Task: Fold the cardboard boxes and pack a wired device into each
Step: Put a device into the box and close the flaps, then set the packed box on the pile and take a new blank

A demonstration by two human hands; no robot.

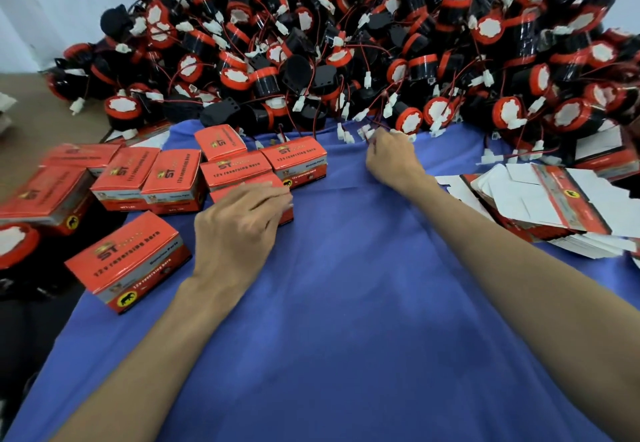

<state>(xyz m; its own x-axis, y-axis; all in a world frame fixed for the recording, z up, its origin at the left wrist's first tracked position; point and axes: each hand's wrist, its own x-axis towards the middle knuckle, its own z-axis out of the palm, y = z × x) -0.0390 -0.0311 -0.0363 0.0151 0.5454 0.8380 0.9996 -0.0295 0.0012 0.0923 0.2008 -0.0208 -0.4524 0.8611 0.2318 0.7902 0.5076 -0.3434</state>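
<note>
Blue cloth (346, 303) lies open between boxes (131, 261) and flat cartons (554, 206)

Left hand (239, 230) relaxed, right hand (391, 161) curled

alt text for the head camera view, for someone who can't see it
A person's left hand rests on a closed red box while the right hand reaches for wires at the edge of a big pile of red-and-black wired devices. More closed boxes sit left, flat cartons right, on blue cloth.
</note>
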